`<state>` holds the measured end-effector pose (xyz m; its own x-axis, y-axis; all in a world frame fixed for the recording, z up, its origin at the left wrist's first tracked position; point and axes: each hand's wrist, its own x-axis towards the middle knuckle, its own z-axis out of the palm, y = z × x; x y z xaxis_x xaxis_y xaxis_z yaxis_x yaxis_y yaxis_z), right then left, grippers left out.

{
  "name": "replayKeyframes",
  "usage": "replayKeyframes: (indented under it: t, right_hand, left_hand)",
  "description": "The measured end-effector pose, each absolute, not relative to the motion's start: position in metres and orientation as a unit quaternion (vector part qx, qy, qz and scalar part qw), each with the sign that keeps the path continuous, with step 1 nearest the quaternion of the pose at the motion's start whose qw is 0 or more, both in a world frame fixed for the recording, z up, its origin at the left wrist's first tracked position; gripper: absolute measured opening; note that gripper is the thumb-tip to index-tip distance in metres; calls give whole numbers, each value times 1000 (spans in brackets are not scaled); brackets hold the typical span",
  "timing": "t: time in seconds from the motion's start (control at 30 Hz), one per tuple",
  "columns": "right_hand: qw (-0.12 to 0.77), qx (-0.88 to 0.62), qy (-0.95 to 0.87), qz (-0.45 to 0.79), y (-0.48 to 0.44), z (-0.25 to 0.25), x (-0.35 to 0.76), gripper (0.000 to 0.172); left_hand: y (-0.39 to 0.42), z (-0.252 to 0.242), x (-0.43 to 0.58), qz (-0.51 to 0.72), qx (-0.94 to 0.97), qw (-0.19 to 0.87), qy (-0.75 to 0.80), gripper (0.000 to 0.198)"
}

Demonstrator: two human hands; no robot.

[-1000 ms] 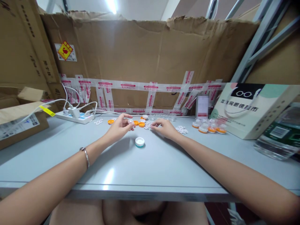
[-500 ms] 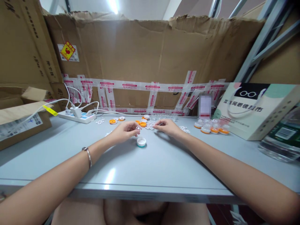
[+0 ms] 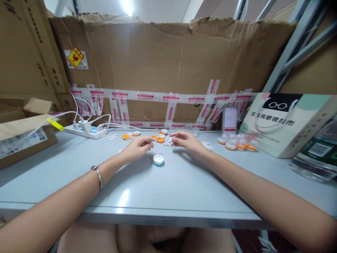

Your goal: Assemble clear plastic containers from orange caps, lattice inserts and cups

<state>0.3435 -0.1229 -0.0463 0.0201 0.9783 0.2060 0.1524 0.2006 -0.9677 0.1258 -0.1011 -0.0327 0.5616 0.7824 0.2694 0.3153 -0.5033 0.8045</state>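
Observation:
My left hand (image 3: 139, 147) pinches a small white plastic disc with holes (image 3: 154, 142) between thumb and fingertips, a little above the table. My right hand (image 3: 187, 141) reaches to a pile of small white plastic pieces (image 3: 167, 141); its thumb and forefinger are close together at the pile's right side, and whether a piece is between them I cannot make out. In front of both hands a round white cap with a teal lower rim (image 3: 158, 160) stands on the table, open side up. Orange round caps (image 3: 160, 140) lie just behind my left fingertips.
Clear-topped orange containers (image 3: 237, 143) stand at the right, before a paper bag (image 3: 276, 123) and a large bottle (image 3: 317, 154). More white pieces (image 3: 207, 145) lie beyond my right wrist. A power strip (image 3: 86, 130) and an open carton (image 3: 26, 137) are at the left.
My left hand has drawn slightly left and up with the disc, which has tilted. My right fingertips have moved slightly at the white pile. The white-and-teal cap stays in place.

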Motion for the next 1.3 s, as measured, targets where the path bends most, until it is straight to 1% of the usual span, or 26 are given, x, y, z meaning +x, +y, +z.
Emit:
replayKeyframes:
  t: [0.07,0.2,0.27,0.4,0.53,0.7,0.87,1.3]
  right_hand:
    - [517,-468,-577,425,-127,-44,340,18]
    - [518,-433,-578,459,-131,-42,335,30]
    - [524,-421,-576,465,-131,-42,334,32]
    - [531,-403,-581,467,-133,-42,331,29]
    - [549,-378,-607,433,-139,-41,326,23]
    - [521,-350,-638,447,-148,-41,319,21]
    - [496,-341,-646,470,-148,-44,317,20]
    - [489,-355,-642,473,-146,-48,318,21]
  left_hand:
    - [-102,-33,126,327,799,371,343,22]
    - [-103,-32,127,343,777,403,341,24]
    - [-103,-32,127,357,764,416,340,24]
    - [-105,-29,127,376,745,437,335,17]
    - [-108,-28,129,372,735,462,327,16]
    - [-110,-27,130,363,728,485,321,15]
    - [-110,-27,129,341,734,502,306,18]
    - [-108,-28,129,328,742,506,294,24]
